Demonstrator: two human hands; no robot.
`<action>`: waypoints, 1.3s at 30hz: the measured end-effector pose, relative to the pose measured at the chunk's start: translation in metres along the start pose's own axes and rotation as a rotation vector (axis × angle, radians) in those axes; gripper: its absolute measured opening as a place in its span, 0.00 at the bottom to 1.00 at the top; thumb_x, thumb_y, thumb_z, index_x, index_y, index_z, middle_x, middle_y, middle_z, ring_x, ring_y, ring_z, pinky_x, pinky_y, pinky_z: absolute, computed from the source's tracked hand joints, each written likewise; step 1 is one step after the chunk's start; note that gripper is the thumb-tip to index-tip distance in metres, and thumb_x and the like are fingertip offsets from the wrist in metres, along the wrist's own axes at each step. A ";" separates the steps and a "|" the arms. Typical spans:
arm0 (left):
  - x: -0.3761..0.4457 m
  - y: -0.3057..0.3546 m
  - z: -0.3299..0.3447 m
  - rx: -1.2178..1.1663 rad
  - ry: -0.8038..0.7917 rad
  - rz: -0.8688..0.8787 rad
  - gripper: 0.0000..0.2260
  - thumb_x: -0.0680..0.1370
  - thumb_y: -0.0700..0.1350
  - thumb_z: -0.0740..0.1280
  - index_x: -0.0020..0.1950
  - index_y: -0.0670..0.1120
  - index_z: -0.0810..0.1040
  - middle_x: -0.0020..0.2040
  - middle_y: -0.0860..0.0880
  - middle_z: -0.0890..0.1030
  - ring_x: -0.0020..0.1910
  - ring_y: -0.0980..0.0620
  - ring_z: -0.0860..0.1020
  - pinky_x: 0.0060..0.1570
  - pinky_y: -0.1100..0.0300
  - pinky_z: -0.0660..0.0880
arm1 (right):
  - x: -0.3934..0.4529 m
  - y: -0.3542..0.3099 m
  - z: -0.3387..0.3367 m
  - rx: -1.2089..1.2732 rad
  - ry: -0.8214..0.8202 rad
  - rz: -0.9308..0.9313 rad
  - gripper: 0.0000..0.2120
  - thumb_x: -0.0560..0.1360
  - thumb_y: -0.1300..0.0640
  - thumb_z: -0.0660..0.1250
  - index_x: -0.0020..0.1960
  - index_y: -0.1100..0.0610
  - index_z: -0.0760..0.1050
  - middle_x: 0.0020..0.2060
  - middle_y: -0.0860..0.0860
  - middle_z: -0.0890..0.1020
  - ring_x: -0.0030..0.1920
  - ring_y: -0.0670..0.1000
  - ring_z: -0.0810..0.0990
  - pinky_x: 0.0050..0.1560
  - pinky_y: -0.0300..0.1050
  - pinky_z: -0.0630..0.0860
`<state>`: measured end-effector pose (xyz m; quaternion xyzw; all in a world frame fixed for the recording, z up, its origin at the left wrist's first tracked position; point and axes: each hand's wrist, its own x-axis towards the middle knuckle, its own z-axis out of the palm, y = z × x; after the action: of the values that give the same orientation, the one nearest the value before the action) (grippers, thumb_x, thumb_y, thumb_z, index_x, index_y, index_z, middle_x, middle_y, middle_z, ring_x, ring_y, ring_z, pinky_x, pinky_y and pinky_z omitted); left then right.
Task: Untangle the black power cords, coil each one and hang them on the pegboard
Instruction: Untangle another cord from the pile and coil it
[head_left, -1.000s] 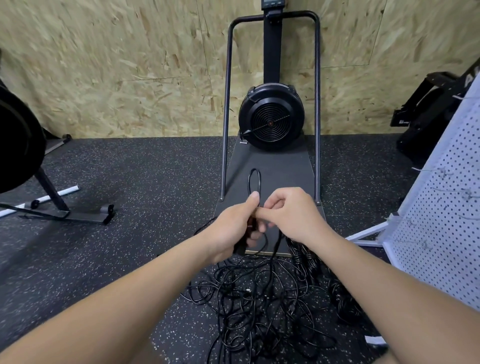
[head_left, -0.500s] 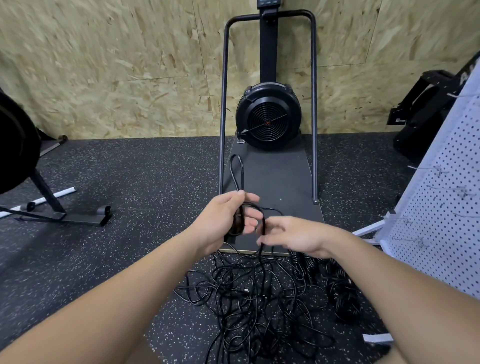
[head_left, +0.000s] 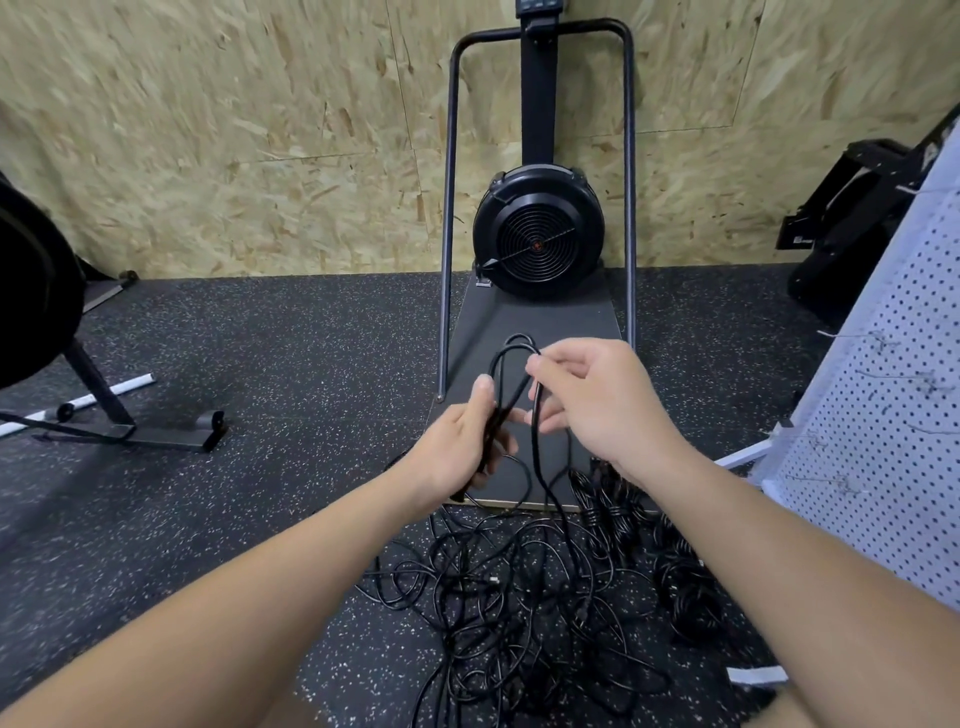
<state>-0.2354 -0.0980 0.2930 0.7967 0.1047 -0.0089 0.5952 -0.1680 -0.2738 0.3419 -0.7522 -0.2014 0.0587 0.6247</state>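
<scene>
Speckled black rubber floor (head_left: 291, 358), OSB wall. Left hand (head_left: 454, 449) grips thin black power cord loop (head_left: 511, 364); right hand (head_left: 597, 400) pinches same loop's top. Tangled black cord pile (head_left: 514, 597) below; white perforated pegboard (head_left: 893, 415) on right.

OSB wall (head_left: 260, 130) at back. Black fan machine (head_left: 538, 240) w/ tube frame stands against it on speckled rubber floor (head_left: 234, 493). Another dark machine (head_left: 36, 291) left of fan; black equipment (head_left: 852, 218) to its right.
</scene>
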 end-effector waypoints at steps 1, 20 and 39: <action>-0.003 0.003 0.003 0.036 -0.020 0.011 0.36 0.86 0.72 0.47 0.52 0.50 0.87 0.41 0.50 0.84 0.37 0.50 0.77 0.36 0.56 0.74 | 0.002 0.001 0.001 0.002 0.040 -0.006 0.10 0.85 0.56 0.72 0.47 0.59 0.86 0.35 0.57 0.86 0.33 0.58 0.88 0.37 0.55 0.88; -0.015 0.005 0.025 0.209 -0.235 0.216 0.13 0.86 0.51 0.71 0.51 0.41 0.77 0.39 0.53 0.81 0.38 0.49 0.73 0.42 0.52 0.71 | 0.014 0.023 -0.003 -0.181 0.197 -0.105 0.07 0.84 0.56 0.70 0.50 0.53 0.72 0.39 0.51 0.85 0.35 0.47 0.86 0.42 0.49 0.81; -0.029 0.023 0.021 -0.131 -0.531 0.164 0.11 0.90 0.41 0.63 0.70 0.40 0.75 0.57 0.38 0.86 0.60 0.38 0.86 0.66 0.54 0.77 | 0.027 0.006 -0.011 0.413 0.138 0.214 0.16 0.75 0.64 0.78 0.40 0.53 0.72 0.29 0.47 0.62 0.28 0.50 0.56 0.30 0.45 0.51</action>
<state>-0.2571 -0.1289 0.3123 0.7321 -0.1194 -0.1624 0.6507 -0.1384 -0.2747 0.3429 -0.6278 -0.0614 0.1130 0.7677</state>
